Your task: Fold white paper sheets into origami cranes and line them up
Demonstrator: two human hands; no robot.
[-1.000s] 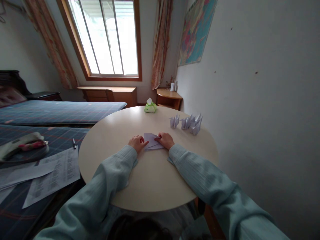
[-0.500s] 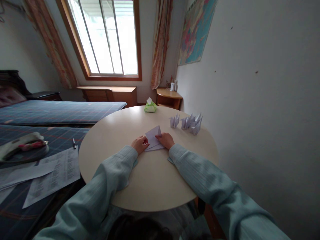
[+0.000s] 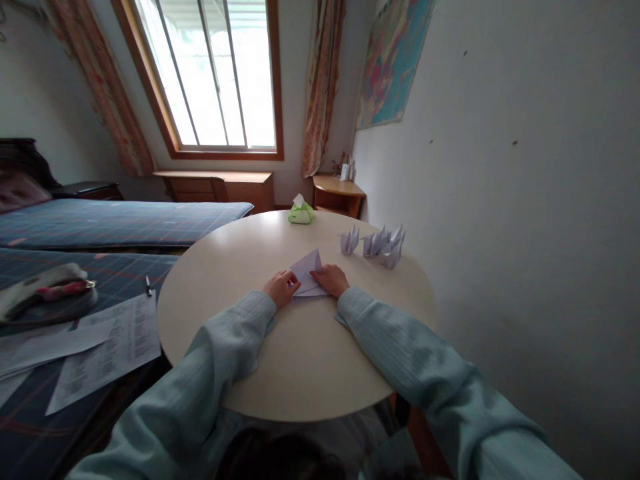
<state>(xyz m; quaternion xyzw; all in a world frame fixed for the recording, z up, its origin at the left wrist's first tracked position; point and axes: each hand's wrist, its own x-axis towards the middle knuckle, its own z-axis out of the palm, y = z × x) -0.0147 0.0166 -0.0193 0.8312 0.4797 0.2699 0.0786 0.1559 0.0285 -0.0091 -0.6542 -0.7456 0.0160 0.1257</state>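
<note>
A partly folded sheet of white paper (image 3: pixel 309 275) lies on the round cream table (image 3: pixel 220 260), with one pointed corner raised toward the far side. At its left edge my left hand (image 3: pixel 281 288) pinches the paper between thumb and fingers. My right hand (image 3: pixel 331 280) grips the right side, its thumb resting on top of the fold. Several folded paper cranes (image 3: pixel 391 248) stand in a cluster beyond my right hand, and another paper crane (image 3: pixel 349 240) is a little to their left.
A green tissue pack (image 3: pixel 301 211) sits at the table's far edge. On the left, a bed (image 3: pixel 125 267) holds printed sheets (image 3: pixel 115 347), a pen (image 3: pixel 149 286) and a pale bag (image 3: pixel 47 293). A white wall (image 3: pixel 500 233) runs close along the right.
My left hand has shifted very slightly to the right at the paper's edge, and the left flap sits a little differently. My right hand keeps its place.
</note>
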